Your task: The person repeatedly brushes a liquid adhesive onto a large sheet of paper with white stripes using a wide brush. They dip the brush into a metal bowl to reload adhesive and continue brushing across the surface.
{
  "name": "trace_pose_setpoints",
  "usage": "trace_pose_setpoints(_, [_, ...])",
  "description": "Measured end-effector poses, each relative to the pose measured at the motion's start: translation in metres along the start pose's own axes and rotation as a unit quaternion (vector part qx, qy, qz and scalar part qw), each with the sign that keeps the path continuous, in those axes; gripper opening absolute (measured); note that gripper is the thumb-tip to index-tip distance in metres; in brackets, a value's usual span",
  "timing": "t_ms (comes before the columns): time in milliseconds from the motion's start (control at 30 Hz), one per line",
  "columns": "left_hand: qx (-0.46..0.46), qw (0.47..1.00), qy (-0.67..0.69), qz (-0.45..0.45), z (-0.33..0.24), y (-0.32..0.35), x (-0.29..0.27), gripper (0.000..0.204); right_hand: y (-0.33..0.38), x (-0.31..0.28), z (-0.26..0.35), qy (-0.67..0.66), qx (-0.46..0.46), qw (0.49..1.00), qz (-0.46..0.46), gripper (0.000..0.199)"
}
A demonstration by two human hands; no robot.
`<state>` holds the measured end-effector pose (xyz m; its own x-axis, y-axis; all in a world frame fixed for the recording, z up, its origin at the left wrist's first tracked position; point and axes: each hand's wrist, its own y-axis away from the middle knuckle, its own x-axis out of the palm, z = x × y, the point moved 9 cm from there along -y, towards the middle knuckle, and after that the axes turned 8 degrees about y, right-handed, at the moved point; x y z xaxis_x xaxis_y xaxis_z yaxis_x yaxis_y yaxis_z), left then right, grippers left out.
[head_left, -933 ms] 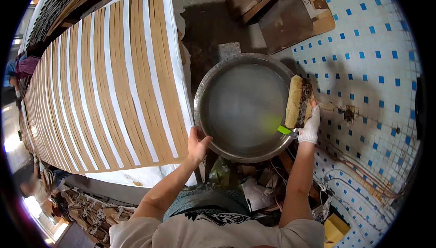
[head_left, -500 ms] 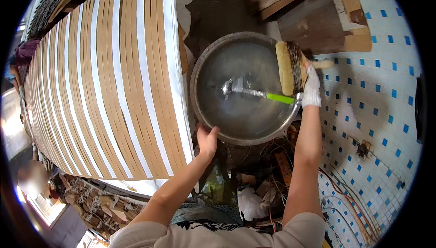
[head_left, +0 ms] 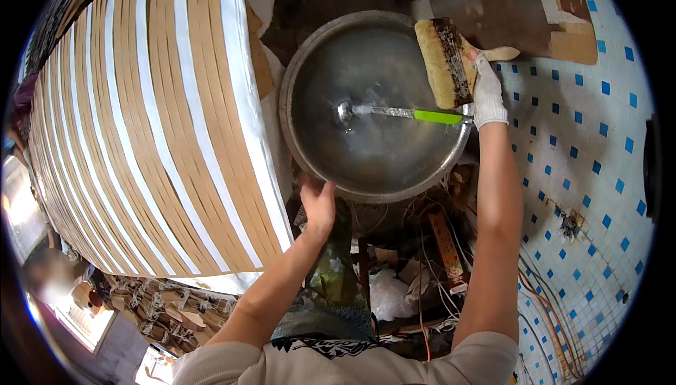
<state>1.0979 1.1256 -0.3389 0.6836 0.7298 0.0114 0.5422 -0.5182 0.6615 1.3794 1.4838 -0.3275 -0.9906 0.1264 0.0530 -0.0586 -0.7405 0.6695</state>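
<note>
Probably to keep drips inside, the gloved right hand point(head_left: 489, 92) grips the broad brush point(head_left: 445, 63), bristles inward, at the right edge of the basin point(head_left: 380, 195), green-handled ladle point(head_left: 417, 114) just beside. Bare left hand point(head_left: 319, 205), thumb spread, by near-left rim; contact unclear.

Free room over basin point(head_left: 377, 197), upper left; ladle point(head_left: 435, 116), brush point(head_left: 442, 64) obstruct right.

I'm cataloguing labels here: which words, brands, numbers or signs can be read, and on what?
Narrow orange box: printed marks, too small to read surely, so not quoted.
Shirt: black pattern, no readable words.
Brush, basin, green-handled utensil: no visible text.
</note>
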Motion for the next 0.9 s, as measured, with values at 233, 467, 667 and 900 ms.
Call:
trace_pose_setpoints(233, [-0.082, 0.983, -0.160, 0.027, -0.022, 0.015, -0.002, 0.037, 0.047, -0.046, 0.013, -0.024, -0.147, 0.989, -0.013, 0.040])
trace_pose_setpoints(467, [-0.235, 0.954, -0.081, 0.167, -0.025, 0.125, -0.024, 0.035, 0.207, 0.049, -0.006, 0.405, -0.313, 0.852, 0.107, 0.035])
trace_pose_setpoints(667, [-0.268, 0.950, -0.017, 0.159, -0.055, 0.172, -0.066, 0.026, 0.222, 0.107, -0.076, 0.630, -0.339, 0.694, 0.086, 0.032])
trace_pose_setpoints(900, [-0.246, 0.966, 0.026, 0.082, -0.076, 0.189, -0.142, 0.023, 0.204, 0.094, -0.094, 0.462, -0.276, 0.826, 0.171, 0.032])
